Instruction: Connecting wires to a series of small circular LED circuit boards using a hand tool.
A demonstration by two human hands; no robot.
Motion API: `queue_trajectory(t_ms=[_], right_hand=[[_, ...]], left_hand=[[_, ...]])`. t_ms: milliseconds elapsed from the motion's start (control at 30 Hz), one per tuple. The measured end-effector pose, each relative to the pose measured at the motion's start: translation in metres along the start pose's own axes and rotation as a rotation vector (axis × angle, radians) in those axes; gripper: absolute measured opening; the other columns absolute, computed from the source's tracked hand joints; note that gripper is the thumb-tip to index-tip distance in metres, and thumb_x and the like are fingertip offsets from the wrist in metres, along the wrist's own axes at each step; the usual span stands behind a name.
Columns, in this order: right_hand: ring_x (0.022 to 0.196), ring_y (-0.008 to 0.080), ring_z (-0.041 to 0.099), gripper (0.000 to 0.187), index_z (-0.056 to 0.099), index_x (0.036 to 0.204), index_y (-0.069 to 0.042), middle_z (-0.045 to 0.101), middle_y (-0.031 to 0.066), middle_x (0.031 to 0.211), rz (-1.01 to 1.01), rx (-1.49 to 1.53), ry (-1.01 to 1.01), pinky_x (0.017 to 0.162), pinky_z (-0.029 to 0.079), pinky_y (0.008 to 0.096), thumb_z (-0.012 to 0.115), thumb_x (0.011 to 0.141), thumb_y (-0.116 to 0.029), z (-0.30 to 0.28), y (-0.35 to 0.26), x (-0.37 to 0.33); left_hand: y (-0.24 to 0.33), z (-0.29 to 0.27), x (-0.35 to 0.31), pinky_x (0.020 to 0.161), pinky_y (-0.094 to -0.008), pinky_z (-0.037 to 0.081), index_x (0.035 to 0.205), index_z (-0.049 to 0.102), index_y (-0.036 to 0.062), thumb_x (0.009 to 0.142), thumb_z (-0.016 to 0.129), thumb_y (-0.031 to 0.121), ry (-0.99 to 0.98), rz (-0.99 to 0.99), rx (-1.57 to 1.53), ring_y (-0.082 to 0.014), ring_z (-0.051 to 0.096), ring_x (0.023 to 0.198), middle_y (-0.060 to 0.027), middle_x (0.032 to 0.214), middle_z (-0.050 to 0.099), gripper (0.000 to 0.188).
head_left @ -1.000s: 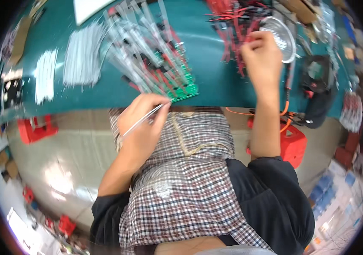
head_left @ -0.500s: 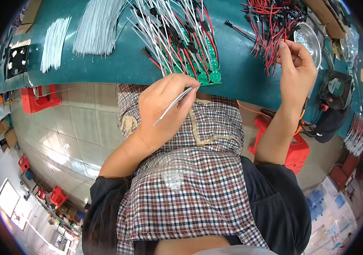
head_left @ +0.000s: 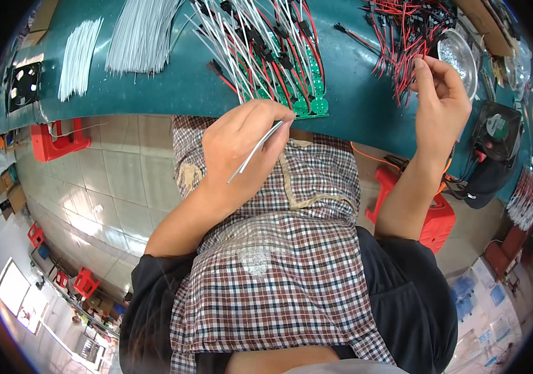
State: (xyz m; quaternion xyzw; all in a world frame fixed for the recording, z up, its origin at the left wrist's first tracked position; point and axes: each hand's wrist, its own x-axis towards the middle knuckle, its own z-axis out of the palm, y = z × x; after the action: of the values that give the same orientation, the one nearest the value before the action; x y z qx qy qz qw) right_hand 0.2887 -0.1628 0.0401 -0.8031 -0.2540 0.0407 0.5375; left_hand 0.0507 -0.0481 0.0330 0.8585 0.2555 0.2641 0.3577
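My left hand [head_left: 241, 146] is closed in a pinch on thin white wires [head_left: 254, 153], whose loose ends point back toward my wrist. Its fingertips are by the near edge of a green circuit board panel [head_left: 320, 107]. White wires and red-and-black leads with black connectors [head_left: 285, 61] lie over much of that panel. To the right, my right hand [head_left: 441, 103] pinches at the near side of a heap of red-and-black connector leads [head_left: 400, 37]. Red wire shows at its fingertips; how many leads it grips is hidden.
Bundles of white wires [head_left: 138, 40] and shorter white pieces [head_left: 80, 59] lie at the table's left. A round metal bowl [head_left: 463, 59] stands beside the lead heap. A black fan [head_left: 496, 128] is at the right edge, another fan [head_left: 25, 86] far left. Red stools [head_left: 60, 138] stand below.
My right hand has shifted very slightly to the right at the lead heap. My left hand keeps its pinch on the white wires, almost in the same place.
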Motion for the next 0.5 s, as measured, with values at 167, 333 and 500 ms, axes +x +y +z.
queue_trajectory(t_ms=[167,333,500], right_hand=[[0.066,0.0035,0.059,0.011,0.071,0.098,0.004,0.068,0.0005,0.079,-0.016,0.01,0.006,0.061,0.047,0.0184,0.072,0.091,-0.005,0.0007,0.0005,-0.0018],[0.067,0.0032,0.059,0.011,0.071,0.098,0.004,0.068,0.0004,0.079,-0.011,0.004,-0.008,0.061,0.046,0.0183,0.072,0.091,-0.005,0.0004,-0.0001,-0.0024],[0.067,0.0032,0.059,0.012,0.071,0.098,0.004,0.068,0.0005,0.08,-0.016,0.013,-0.019,0.062,0.046,0.0182,0.072,0.091,-0.005,0.0006,0.0,-0.0026]], left_hand=[[0.0,0.0001,-0.0003,0.061,-0.0321,0.052,0.088,0.067,0.0079,0.075,0.076,-0.001,0.003,0.012,0.006,-0.0241,0.067,0.072,-0.007,0.083,0.069,0.018],[-0.0002,0.0001,-0.0003,0.061,-0.0327,0.052,0.088,0.067,0.0081,0.074,0.076,0.0,-0.012,-0.003,-0.007,-0.0241,0.067,0.071,-0.0068,0.082,0.069,0.019],[-0.0007,0.0004,0.0,0.061,-0.0326,0.052,0.088,0.067,0.0082,0.074,0.076,0.0,-0.012,0.008,-0.003,-0.0242,0.067,0.072,-0.0065,0.082,0.068,0.019]])
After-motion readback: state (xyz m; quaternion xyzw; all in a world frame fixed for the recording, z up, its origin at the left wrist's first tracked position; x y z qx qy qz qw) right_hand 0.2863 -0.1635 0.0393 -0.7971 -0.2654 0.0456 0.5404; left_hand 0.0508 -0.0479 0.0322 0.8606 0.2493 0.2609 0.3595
